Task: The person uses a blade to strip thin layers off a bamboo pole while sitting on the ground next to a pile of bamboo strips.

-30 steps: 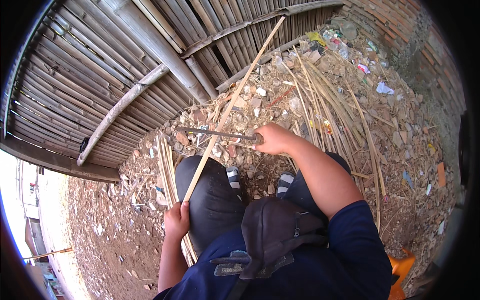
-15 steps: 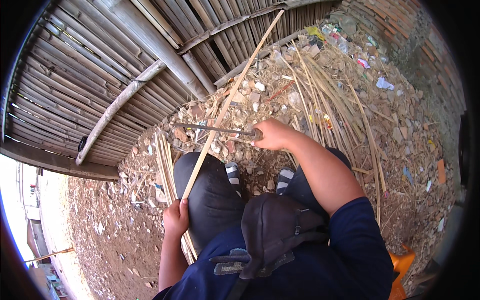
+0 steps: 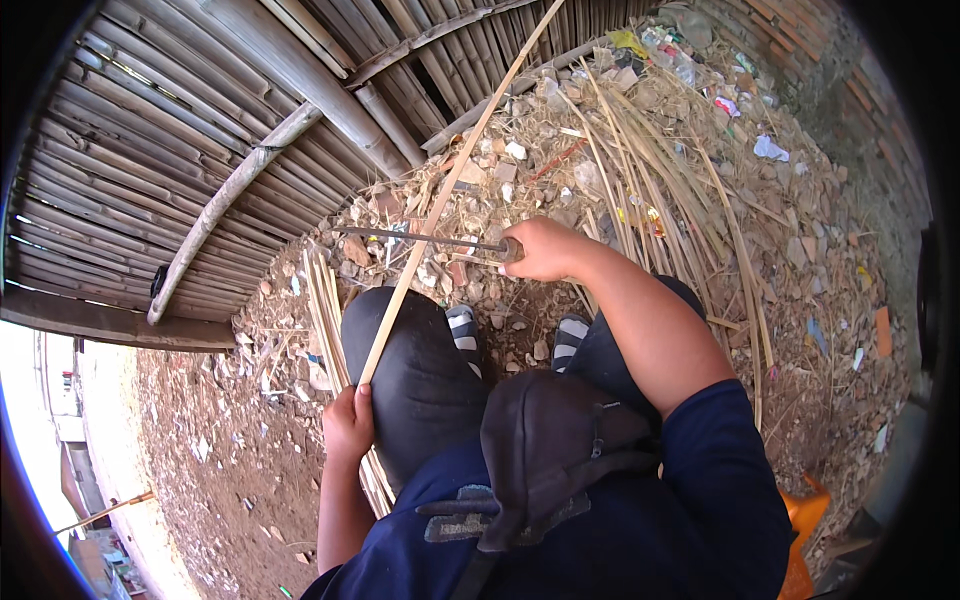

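My left hand (image 3: 348,424) is closed on the near end of a long pale bamboo strip (image 3: 440,205), beside my left knee. The strip slants up and away to the right, toward the bamboo wall. In my right hand (image 3: 540,248) is the handle of a long, thin, dark-bladed knife (image 3: 425,238), fingers wrapped round it. Its blade points left and crosses the strip beyond my knees; whether it touches the strip I cannot tell. A bundle of similar strips (image 3: 326,315) lies along the outside of my left leg, partly hidden by my left hand and knee.
A bamboo-slat wall (image 3: 190,150) with poles stands at the far left. More loose strips (image 3: 650,190) lie on the stony, littered ground at right, before a brick wall (image 3: 870,130). An orange plastic chair (image 3: 803,525) shows at the lower right.
The whole view has shifted slightly, so the hands, strip and knife appear a little higher and farther left. Both hands keep their hold; the blade still crosses the strip.
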The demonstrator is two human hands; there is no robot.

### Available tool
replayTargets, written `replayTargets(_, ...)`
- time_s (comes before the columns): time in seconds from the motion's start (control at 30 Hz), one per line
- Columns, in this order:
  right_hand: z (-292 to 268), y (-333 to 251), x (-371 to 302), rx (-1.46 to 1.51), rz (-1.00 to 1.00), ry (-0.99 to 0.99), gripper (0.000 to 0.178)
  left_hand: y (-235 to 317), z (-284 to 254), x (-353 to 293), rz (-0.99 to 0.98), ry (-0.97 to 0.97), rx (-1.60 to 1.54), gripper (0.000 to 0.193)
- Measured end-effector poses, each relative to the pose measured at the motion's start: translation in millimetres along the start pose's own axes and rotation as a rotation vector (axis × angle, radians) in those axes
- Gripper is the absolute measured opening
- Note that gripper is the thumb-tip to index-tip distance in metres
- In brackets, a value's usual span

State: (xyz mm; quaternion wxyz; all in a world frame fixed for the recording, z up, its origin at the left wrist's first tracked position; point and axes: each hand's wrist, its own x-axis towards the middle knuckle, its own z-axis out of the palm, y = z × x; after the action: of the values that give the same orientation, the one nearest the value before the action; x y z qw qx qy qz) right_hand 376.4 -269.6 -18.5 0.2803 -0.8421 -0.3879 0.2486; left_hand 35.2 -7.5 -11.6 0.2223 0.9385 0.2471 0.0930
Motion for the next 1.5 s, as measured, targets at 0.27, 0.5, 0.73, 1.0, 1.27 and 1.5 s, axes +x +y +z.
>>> replayTargets(0.27,2,4,3,-0.018,-0.021,-0.003,0.047,-4,2,0,0.019,0.01,0.014,0.048)
replayTargets(0.5,1,3,3,0.01,0.0,-0.024,0.047,4,-3,0,-0.04,-0.044,0.003,0.046)
replayTargets(0.73,-14,-6,-4,-0.059,0.03,0.039,0.044,9,-5,1,-0.074,-0.061,0.013,0.045)
replayTargets(1.0,-36,-10,-8,-0.118,0.151,0.201,0.026,4,0,-1,0.056,0.034,0.11,0.044)
replayTargets(1.27,-23,-29,-9,-0.214,0.119,0.044,0.026,1,-2,-1,0.07,0.026,0.161,0.042)
replayTargets(1.5,-29,-36,-12,-0.206,0.199,0.04,0.025,5,-5,1,0.061,0.01,0.176,0.043)
